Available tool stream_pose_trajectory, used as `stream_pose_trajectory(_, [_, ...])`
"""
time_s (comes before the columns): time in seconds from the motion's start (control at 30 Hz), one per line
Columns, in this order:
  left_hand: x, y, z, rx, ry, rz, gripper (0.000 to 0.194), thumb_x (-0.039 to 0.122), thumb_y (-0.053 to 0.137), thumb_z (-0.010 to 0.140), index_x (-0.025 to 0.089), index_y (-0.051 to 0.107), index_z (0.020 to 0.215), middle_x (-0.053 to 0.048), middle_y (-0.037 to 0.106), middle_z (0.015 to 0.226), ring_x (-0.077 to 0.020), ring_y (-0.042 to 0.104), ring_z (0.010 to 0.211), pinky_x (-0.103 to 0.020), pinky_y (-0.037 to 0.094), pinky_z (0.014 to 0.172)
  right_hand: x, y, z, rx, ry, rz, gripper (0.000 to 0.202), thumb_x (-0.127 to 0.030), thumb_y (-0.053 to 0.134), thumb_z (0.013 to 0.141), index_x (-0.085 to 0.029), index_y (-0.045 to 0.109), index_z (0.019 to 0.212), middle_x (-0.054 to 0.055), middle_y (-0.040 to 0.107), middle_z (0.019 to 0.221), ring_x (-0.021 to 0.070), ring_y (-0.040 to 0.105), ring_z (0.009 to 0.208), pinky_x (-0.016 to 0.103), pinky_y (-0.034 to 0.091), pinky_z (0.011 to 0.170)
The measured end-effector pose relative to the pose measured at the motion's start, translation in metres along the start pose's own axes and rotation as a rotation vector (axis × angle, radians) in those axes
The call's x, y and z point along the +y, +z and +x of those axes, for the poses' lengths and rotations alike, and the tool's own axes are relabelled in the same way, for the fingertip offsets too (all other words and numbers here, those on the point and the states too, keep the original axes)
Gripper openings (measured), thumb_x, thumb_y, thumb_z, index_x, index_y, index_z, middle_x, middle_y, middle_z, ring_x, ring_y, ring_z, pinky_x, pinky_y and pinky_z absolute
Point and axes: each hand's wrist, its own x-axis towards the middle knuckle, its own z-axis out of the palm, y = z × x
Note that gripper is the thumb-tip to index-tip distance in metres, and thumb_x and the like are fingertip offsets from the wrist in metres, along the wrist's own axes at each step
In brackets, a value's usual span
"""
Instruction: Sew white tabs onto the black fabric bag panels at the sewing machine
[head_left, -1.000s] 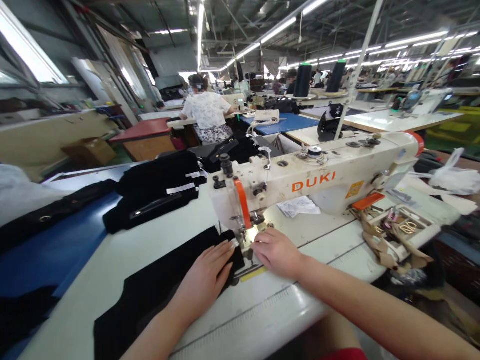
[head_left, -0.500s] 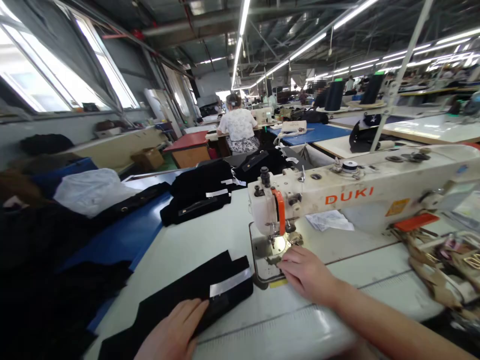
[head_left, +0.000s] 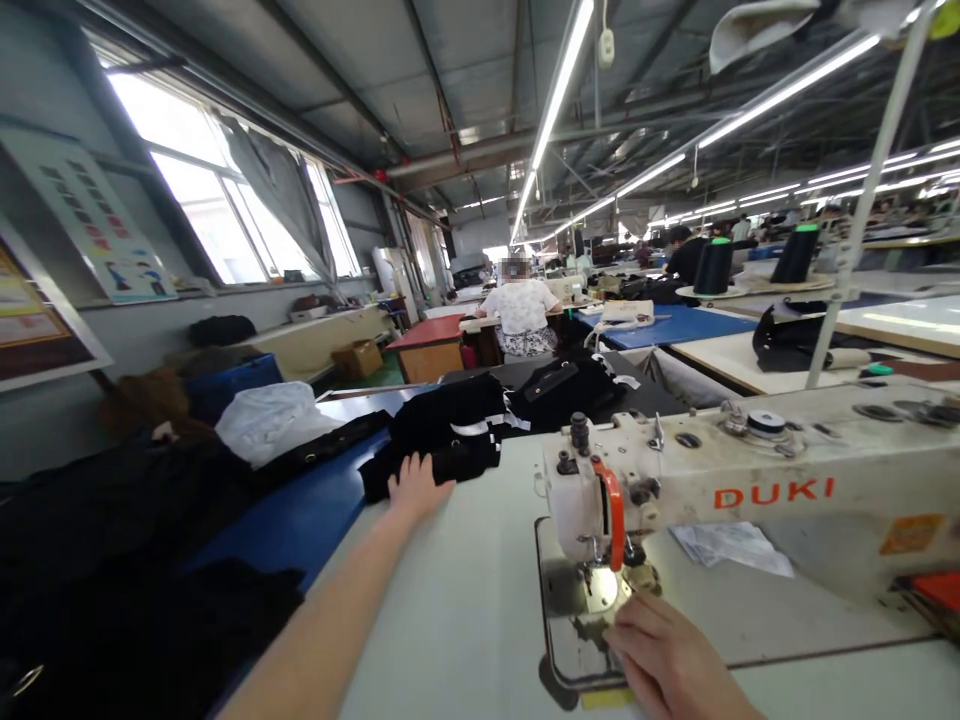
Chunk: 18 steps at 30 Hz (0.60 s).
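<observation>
Touching black cloth: a folded, matte black cloth piece point(head_left: 469, 460) is being touched along its near edge by the left hand point(head_left: 416, 488), at the far end of a pale green tabletop point(head_left: 457, 600).
Left grip: the fingers are being held spread over the cloth; whether any of it is being pinched against the thumb cannot be told.
Right grip: in front of a lit, shiny metal needle plate point(head_left: 600, 592), the right hand point(head_left: 667, 650) is being held with its fingers curled and pressed together; whether anything thin is being pinched cannot be told.
DUKI machine: the right side of the tabletop is being occupied by a stained off-white sewing machine point(head_left: 690, 480); a curved orange guard point(head_left: 615, 515) is being carried on its head.
Paper slips: beneath the machine's arm, thin white paper slips point(head_left: 731, 547) are lying overlapped.
Heap behind: just past the touched piece, a heap of black fabric pieces with white strips point(head_left: 450, 408) is lying.
Blue side: at the left, a smooth blue surface point(head_left: 300, 530) is being partly covered by dark fabric, with a crumpled translucent white plastic bag point(head_left: 274, 420) lying near its far end.
Workstation ahead: a seat is being occupied by a person in a pale patterned top point(head_left: 517, 305), back turned.
</observation>
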Motion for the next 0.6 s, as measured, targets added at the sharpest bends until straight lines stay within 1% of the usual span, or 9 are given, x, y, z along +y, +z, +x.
stream_pose_trajectory(0.1, [0.009,0.017,-0.019,0.047,0.108,0.017,0.035,0.036,0.06,0.09,0.019,0.056,0.121,-0.008,0.058,0.122,-0.0238,0.061,0.105,-0.042,0.053,0.085,0.002,0.0,-0.001,-0.001,-0.022,-0.016,0.024,-0.003,0.047,0.085,-0.02,0.064,0.085,0.004,0.063,0.08,0.0178,0.059,0.077,0.026,0.049,0.071])
stream_pose_trajectory(0.17, [0.009,0.023,-0.041,0.058,0.141,0.041,0.033,0.035,0.06,0.091,0.021,0.057,0.12,-0.008,0.058,0.123,-0.0229,0.06,0.105,-0.041,0.053,0.086,0.002,-0.001,-0.002,-0.038,-0.022,-0.005,0.024,-0.006,0.046,0.087,-0.021,0.064,0.086,0.005,0.064,0.081,0.0181,0.06,0.078,0.027,0.05,0.071])
stream_pose_trajectory(0.23, [0.005,0.023,-0.072,0.054,0.142,0.075,0.03,0.034,0.058,0.092,0.022,0.058,0.12,-0.009,0.057,0.125,-0.022,0.06,0.106,-0.041,0.052,0.088,0.002,-0.004,-0.004,-0.065,-0.03,0.003,0.023,-0.009,0.045,0.09,-0.022,0.064,0.088,0.005,0.065,0.084,0.0182,0.062,0.079,0.027,0.052,0.072])
stream_pose_trajectory(0.3, [-0.002,0.016,-0.105,0.044,0.122,0.115,0.032,0.037,0.057,0.092,0.023,0.057,0.121,-0.009,0.055,0.129,-0.0229,0.058,0.11,-0.044,0.05,0.092,0.003,-0.005,-0.005,-0.071,-0.067,0.006,0.019,-0.013,0.047,0.09,-0.022,0.064,0.09,0.005,0.066,0.086,0.018,0.063,0.08,0.027,0.054,0.072])
stream_pose_trajectory(0.37, [-0.016,-0.001,-0.134,0.04,0.089,0.154,0.038,0.041,0.052,0.093,0.023,0.056,0.126,-0.012,0.052,0.136,-0.0268,0.053,0.12,-0.049,0.044,0.1,0.005,-0.006,-0.006,-0.056,-0.112,0.004,0.016,-0.016,0.051,0.09,-0.023,0.065,0.092,0.005,0.067,0.087,0.0177,0.065,0.079,0.026,0.055,0.072])
stream_pose_trajectory(0.43, [-0.039,-0.027,-0.158,0.096,-0.001,0.219,0.044,0.043,0.044,0.094,0.02,0.054,0.13,-0.015,0.049,0.142,-0.0302,0.045,0.13,-0.051,0.037,0.106,0.007,-0.006,-0.007,-0.025,-0.144,0.0,0.016,-0.018,0.052,0.089,-0.024,0.065,0.095,0.005,0.068,0.087,0.0177,0.066,0.079,0.025,0.056,0.073])
stream_pose_trajectory(0.53, [-0.086,-0.07,-0.183,0.227,-0.317,0.355,0.054,0.047,0.039,0.089,0.012,0.056,0.127,-0.02,0.052,0.138,-0.0352,0.042,0.133,-0.054,0.034,0.107,0.007,-0.005,-0.009,0.017,-0.161,-0.008,0.017,-0.021,0.051,0.09,-0.025,0.066,0.096,0.005,0.068,0.087,0.0176,0.067,0.078,0.025,0.056,0.071])
stream_pose_trajectory(0.57, [-0.101,-0.083,-0.189,0.217,-0.424,0.373,0.059,0.052,0.042,0.085,0.01,0.059,0.123,-0.021,0.056,0.133,-0.038,0.045,0.129,-0.056,0.036,0.105,0.007,-0.005,-0.009,0.024,-0.167,-0.012,0.017,-0.022,0.051,0.091,-0.025,0.066,0.096,0.005,0.069,0.087,0.0175,0.067,0.078,0.024,0.057,0.07])
stream_pose_trajectory(0.6, [-0.115,-0.094,-0.195,0.177,-0.481,0.364,0.062,0.055,0.046,0.08,0.009,0.061,0.118,-0.022,0.058,0.128,-0.0393,0.05,0.124,-0.054,0.039,0.103,0.007,-0.004,-0.009,0.028,-0.171,-0.014,0.017,-0.023,0.05,0.091,-0.025,0.067,0.095,0.005,0.069,0.087,0.0175,0.068,0.077,0.024,0.057,0.069])
